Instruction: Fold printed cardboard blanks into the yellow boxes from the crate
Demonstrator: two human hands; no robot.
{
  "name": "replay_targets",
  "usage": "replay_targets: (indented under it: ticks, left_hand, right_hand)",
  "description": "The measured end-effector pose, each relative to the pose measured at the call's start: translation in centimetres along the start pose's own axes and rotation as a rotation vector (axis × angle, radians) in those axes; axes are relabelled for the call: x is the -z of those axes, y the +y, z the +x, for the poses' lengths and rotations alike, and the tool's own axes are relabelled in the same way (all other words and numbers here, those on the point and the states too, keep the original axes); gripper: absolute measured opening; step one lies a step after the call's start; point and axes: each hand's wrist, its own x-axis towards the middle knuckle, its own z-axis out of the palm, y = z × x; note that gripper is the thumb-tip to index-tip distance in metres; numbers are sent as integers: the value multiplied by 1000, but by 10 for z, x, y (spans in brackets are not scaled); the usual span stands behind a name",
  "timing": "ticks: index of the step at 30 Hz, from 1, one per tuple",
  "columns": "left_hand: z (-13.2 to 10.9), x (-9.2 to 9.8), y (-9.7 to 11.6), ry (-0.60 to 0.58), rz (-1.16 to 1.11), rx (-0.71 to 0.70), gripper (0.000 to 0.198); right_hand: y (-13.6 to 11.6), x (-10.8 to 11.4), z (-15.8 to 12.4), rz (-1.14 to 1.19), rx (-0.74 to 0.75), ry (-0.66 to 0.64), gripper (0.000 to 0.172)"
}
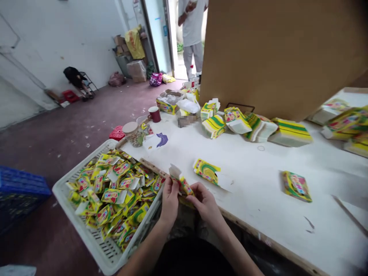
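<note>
My left hand (171,195) and my right hand (202,199) both grip a small yellow and green printed carton (185,186) at the table's front edge. A pale flap of it stands up by my left fingers; my right thumb and fingers pinch its other end. Just beyond my right hand, a flat yellow carton (206,171) with a white flap lies on the white table (247,180). Another flat carton (297,186) rests farther right. On my left, a white plastic basket (63,191) holds many cartons of the same print, heaped loosely, some with flaps raised.
Stacks of flat cartons (291,133) line the table's back before a large brown board (276,50). A lidded jar (132,134) and a dark red mug (154,114) stand at the far left corner. A blue crate (23,191) is on the floor. A person (194,34) stands in the doorway.
</note>
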Motion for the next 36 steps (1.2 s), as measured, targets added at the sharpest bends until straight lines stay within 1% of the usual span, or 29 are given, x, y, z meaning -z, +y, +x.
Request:
replay_targets:
  ticks: [2, 4, 6, 8, 10, 11, 12, 13, 14, 15, 16, 17, 18, 19, 20, 21, 23, 25, 27, 29, 30, 33, 34, 36]
  left_hand:
    - [2, 3, 3, -17, 51, -37, 29]
    - [5, 8, 12, -53, 101, -51, 25]
    - [7, 15, 28, -72, 133, -77, 29]
    - [7, 22, 49, -109, 217, -172, 41]
    - [6, 26, 68, -211, 444, -291, 65]
    - [5, 27, 75, -290, 603, -324, 78]
    - [4, 27, 78, -384, 766, -321, 86]
    - [3, 26, 77, -473, 898, -282, 87]
    - [2, 25, 74, -542, 992, -229, 83]
    - [1, 24, 67, -577, 1044, -183, 75]
    - [0, 22, 60, -581, 1067, -152, 68]
    - [-2, 21, 52, -559, 1073, -141, 64]
    - [-4, 20, 43, -517, 1068, -152, 63]
    - [-7, 19, 36, -477, 1062, -175, 64]
    - [-10, 18, 29, -451, 1060, -201, 66]
    - [-14, 17, 23, -439, 1059, -233, 67]
    - [-19, 17, 15, -442, 1060, -296, 66]
    - [-20, 18, 11, -481, 1068, -339, 65]
    - [-19, 20, 10, -544, 1050, -374, 67]
    - [-17, 22, 10, -590, 1014, -414, 70]
    - [-17, 23, 11, -603, 1000, -432, 70]
    - [-15, 23, 14, -626, 1012, -458, 63]
    - [-14, 23, 15, -637, 1020, -448, 61]
    - [-12, 22, 16, -661, 1018, -383, 64]
  right_hand:
    - [3, 4, -1, -39, 14, 14, 19]
    - [3, 12, -1, -92, 42, 50, 19]
    - [1, 23, -1, -150, 90, 110, 13]
    - [-3, 35, -1, -315, 218, 186, 9]
    - [-7, 43, -1, -565, 413, 209, 16]
    - [-9, 44, -2, -680, 512, 182, 21]
    - [-11, 43, -3, -764, 593, 134, 25]
    - [-11, 40, -4, -803, 648, 87, 29]
    - [-10, 36, -5, -811, 684, 69, 31]
    - [-9, 31, -7, -794, 689, 95, 32]
    - [-6, 26, -8, -752, 658, 161, 36]
    - [-3, 22, -8, -673, 598, 250, 45]
    - [0, 17, -9, -552, 508, 322, 57]
    - [3, 14, -9, -398, 391, 356, 63]
    - [5, 11, -9, -221, 256, 339, 63]
    - [6, 9, -8, -36, 117, 273, 56]
    - [3, 8, -8, 293, -124, 75, 46]
    - [-4, 10, -8, 483, -256, -116, 41]
    - [-11, 13, -8, 541, -297, -258, 38]
    - [-15, 15, -7, 539, -315, -317, 42]
    - [-15, 16, -6, 540, -319, -315, 46]
    - [-8, 15, -5, 529, -310, -250, 56]
    - [-5, 14, -6, 501, -282, -222, 57]
    - [-1, 12, -8, 356, -154, -171, 62]
